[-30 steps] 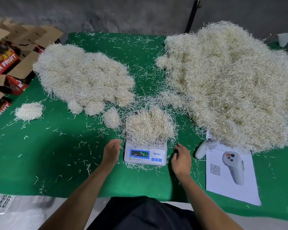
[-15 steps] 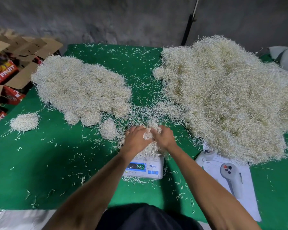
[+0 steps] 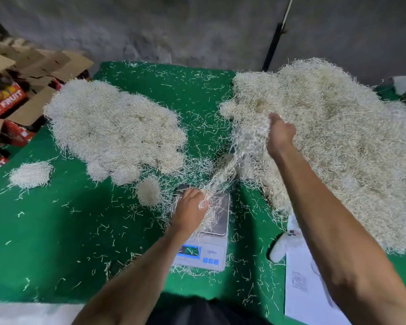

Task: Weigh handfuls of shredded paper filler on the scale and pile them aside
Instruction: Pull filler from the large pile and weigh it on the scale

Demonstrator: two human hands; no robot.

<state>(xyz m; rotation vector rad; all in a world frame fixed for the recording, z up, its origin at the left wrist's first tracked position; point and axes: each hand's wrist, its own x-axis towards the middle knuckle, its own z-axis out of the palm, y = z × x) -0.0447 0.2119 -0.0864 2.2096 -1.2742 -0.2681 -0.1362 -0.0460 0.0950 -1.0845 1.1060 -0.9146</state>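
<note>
A small white digital scale (image 3: 217, 248) with a steel pan sits on the green table near me. My left hand (image 3: 189, 211) rests on the pan, closed on a thin clump of shredded paper filler (image 3: 211, 215). My right hand (image 3: 279, 137) is raised to the right, gripping a bigger handful of filler (image 3: 249, 139) whose strands trail down toward the pan. The large supply heap of filler (image 3: 338, 137) lies at the right. A pile of weighed handfuls (image 3: 117, 130) lies at the left, with a small clump (image 3: 148, 191) beside the scale.
A lone small clump (image 3: 31, 174) sits at the far left. Cardboard fruit boxes (image 3: 7, 99) stand off the table's left edge. A white controller (image 3: 282, 245) and a printed sheet (image 3: 307, 289) lie right of the scale. Loose strands litter the green cloth (image 3: 56, 242).
Both hands went from beside the scale onto the filler on it. Now the right hand has lifted most of that filler up and to the right, baring the pan; the left hand stays on it.
</note>
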